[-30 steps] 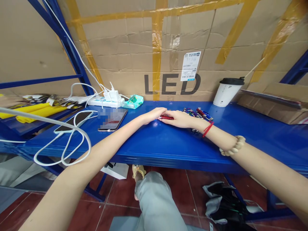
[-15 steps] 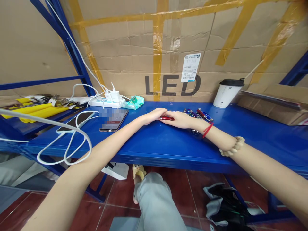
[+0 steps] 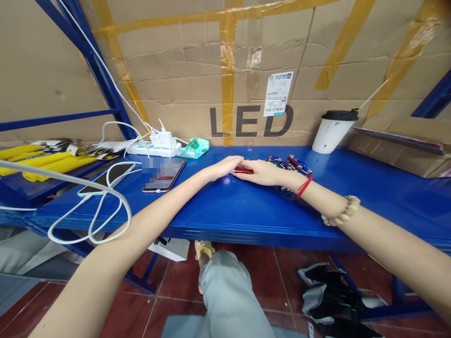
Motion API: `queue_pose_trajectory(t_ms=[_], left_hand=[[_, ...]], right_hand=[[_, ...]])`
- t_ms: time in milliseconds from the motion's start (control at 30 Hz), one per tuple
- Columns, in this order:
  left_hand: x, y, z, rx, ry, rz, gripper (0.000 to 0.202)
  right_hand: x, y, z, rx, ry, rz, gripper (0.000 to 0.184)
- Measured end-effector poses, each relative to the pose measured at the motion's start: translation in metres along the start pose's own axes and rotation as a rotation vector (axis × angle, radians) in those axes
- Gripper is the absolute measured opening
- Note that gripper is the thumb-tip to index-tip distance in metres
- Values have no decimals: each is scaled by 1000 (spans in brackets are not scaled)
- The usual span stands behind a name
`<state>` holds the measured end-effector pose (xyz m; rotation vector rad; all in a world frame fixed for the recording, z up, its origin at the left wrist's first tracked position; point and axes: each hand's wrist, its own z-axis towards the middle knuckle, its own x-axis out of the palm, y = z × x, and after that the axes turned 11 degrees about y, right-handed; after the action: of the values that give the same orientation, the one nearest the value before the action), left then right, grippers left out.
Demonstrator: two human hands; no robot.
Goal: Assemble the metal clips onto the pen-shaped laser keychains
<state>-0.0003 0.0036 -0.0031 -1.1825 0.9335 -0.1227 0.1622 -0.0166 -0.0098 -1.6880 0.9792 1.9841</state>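
background: large brown cardboard (image 3: 169, 80), yellow-taped, lettered "led". surface: blue tabletop (image 3: 218, 206), glossy.

one slim red piece (image 3: 244, 171), with a silvery end, above the tabletop's middle, between the two hands; partly covered.

one right hand (image 3: 262, 172), fingers curled over the red piece, grasping it; red cord and beaded bracelet at the wrist.

one left hand (image 3: 225, 169), bent in to meet the right, at the piece's other end; fingertips hidden, so whether it grips cannot be told.

one loose pile of small coloured pieces (image 3: 294, 164), red, blue and metallic, just beyond the right wrist, partly hidden by it.

also: white cup (image 3: 329, 136), black-lidded; phone (image 3: 167, 177); power strip (image 3: 141, 149); green packet (image 3: 195, 148).

stage, as judged: one piece in hand, mid-handling; the pile's pieces lie unheld. whether anything on the held piece is finished cannot be told.
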Motion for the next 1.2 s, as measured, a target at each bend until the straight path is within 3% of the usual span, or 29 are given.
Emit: queue_pose_trajectory(t_ms=[367, 900, 1200], left_hand=[[1, -3, -2, 23, 18, 103, 23], [0, 4, 4, -26, -8, 92, 26], [3, -4, 2, -37, -32, 156, 26]], right_hand=[[-1, 0, -1, -19, -21, 19, 43], [-5, 10, -4, 95, 17, -83, 44], [-8, 20, -8, 151, 40, -177, 44]])
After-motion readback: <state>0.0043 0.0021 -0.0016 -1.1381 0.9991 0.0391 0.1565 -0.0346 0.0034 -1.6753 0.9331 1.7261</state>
